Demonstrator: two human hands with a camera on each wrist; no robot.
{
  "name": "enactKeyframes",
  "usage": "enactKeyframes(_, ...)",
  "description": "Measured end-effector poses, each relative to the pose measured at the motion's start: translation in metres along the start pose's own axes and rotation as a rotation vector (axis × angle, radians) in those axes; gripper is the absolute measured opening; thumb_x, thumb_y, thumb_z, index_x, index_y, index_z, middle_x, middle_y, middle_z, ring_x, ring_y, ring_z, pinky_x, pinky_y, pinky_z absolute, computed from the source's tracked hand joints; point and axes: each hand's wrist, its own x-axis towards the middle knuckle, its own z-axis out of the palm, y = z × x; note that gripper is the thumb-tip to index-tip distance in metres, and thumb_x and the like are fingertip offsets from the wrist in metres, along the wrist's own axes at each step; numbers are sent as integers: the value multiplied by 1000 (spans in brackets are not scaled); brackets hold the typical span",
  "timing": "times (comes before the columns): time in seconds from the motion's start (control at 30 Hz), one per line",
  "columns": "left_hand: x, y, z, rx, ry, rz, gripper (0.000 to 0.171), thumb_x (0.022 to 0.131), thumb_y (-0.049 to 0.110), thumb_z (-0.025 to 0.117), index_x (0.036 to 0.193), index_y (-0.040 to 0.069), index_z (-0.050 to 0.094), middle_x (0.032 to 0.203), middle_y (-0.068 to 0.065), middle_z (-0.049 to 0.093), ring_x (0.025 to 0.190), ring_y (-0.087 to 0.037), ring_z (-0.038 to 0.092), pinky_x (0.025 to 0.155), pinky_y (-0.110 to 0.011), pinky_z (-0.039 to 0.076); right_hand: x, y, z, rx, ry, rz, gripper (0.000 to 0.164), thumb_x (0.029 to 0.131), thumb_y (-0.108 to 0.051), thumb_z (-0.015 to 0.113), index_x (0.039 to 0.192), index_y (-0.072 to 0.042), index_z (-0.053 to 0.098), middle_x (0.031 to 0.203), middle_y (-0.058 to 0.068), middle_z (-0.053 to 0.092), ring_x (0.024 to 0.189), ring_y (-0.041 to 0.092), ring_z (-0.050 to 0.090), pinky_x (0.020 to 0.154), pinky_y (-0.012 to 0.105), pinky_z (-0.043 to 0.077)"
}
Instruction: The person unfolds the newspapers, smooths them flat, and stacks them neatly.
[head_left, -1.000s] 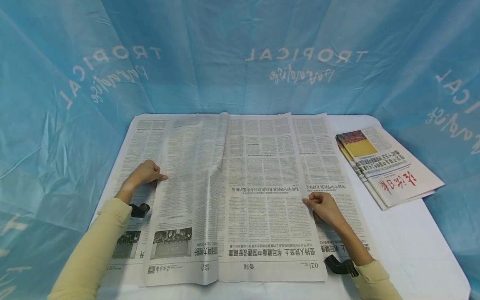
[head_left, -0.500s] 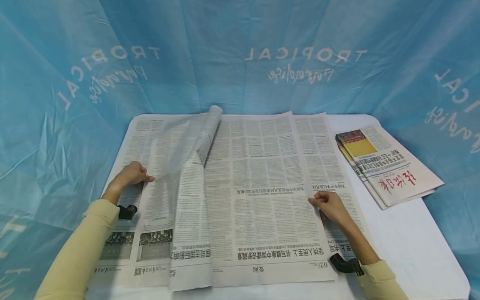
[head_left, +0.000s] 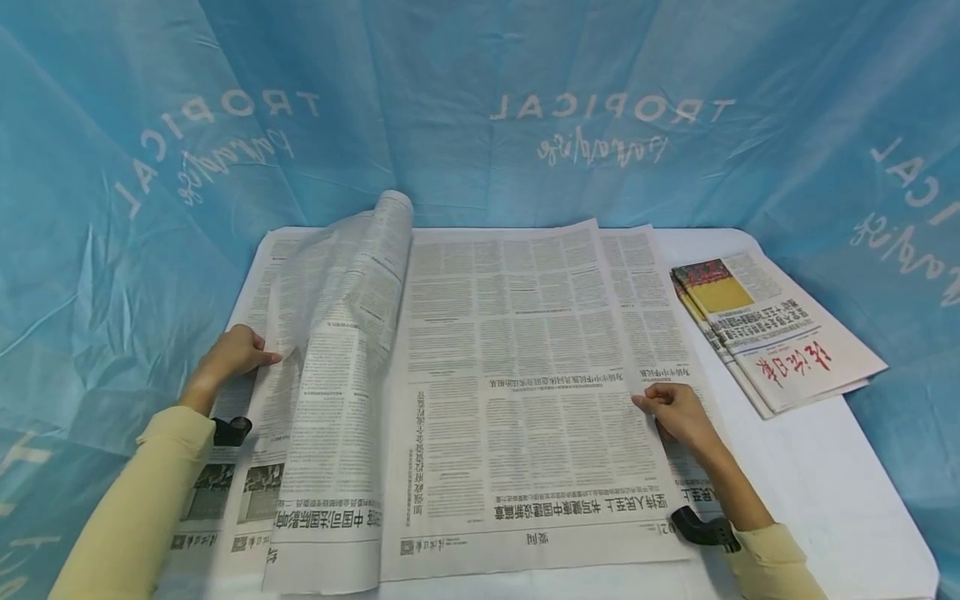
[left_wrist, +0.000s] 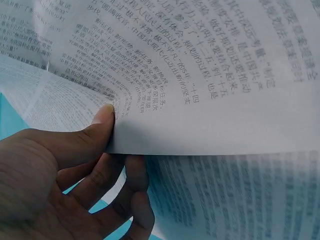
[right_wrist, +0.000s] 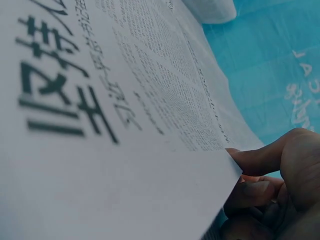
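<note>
A large newspaper sheet spreads over the table, its left part bulging up into a rolled fold. My left hand pinches the sheet's left edge between thumb and fingers; in the left wrist view the thumb lies on top of the paper, with fingers below the edge. My right hand pinches the right edge, as the right wrist view shows with the thumb at the margin. Beneath lies another newspaper sheet, showing past both sides.
Folded newspapers with red lettering lie stacked at the right of the white table. A blue printed curtain hangs behind and at both sides. Black wrist cameras sit on both wrists.
Both hands keep pinching the sheet. My left hand has moved left and the right slightly right. The raised fold has travelled left and grown taller, uncovering more print in the middle.
</note>
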Motion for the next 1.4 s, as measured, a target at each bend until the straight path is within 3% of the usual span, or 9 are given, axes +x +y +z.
enactKeyframes(0.37,-2,-10,-10,23,-33,-6,47,90,19,67,55,16,36,53,7,28,51,-11,29,52,-29,27,-4,12,-21,-102,53,48,26,96,-22,61,88,3,61,60,-1,47,51,10,40,45,28,35)
enactKeyframes(0.8,-1,-24,-14,46,-9,-29,50,93,18,63,54,17,31,52,7,21,50,-9,21,51,-28,24,-7,29,-49,-140,82,106,35,96,-26,60,101,9,58,69,0,50,58,10,44,50,27,36)
enactKeyframes(0.97,-2,-24,-16,42,2,-62,51,93,19,63,54,17,30,52,7,21,50,-9,20,51,-28,23,-10,33,-58,-147,103,119,39,97,-28,59,104,11,59,65,-3,48,55,9,43,49,28,37)
enactKeyframes(1.13,-4,-26,-18,64,50,-136,45,93,21,63,56,13,38,56,2,30,54,-14,29,52,-30,28,-13,38,-63,-182,152,126,45,96,-29,59,108,14,60,74,7,59,61,11,48,50,28,40)
enactKeyframes(1.2,-5,-26,-18,75,80,-170,39,93,21,63,62,3,49,61,-8,41,58,-21,39,53,-33,34,-14,40,-65,-197,178,126,46,96,-29,60,107,15,61,79,13,62,64,13,51,51,26,41)
enactKeyframes(1.27,-6,-26,-18,80,101,-208,35,93,22,64,78,-9,58,75,-23,53,65,-31,49,57,-39,40,-14,41,-65,-201,203,132,45,95,-28,61,106,15,61,83,18,64,64,14,53,51,25,42)
enactKeyframes(1.33,-8,-26,-17,84,120,-228,41,93,22,64,100,-18,58,97,-35,56,77,-41,56,61,-46,44,-13,43,-65,-204,225,134,44,94,-27,62,104,16,62,85,21,66,64,14,55,51,24,43)
enactKeyframes(1.4,-8,-27,-17,87,131,-241,49,93,22,63,114,-21,54,113,-40,53,88,-48,57,66,-52,46,-13,45,-65,-199,240,139,44,94,-27,63,103,16,63,84,21,66,63,13,56,50,24,44)
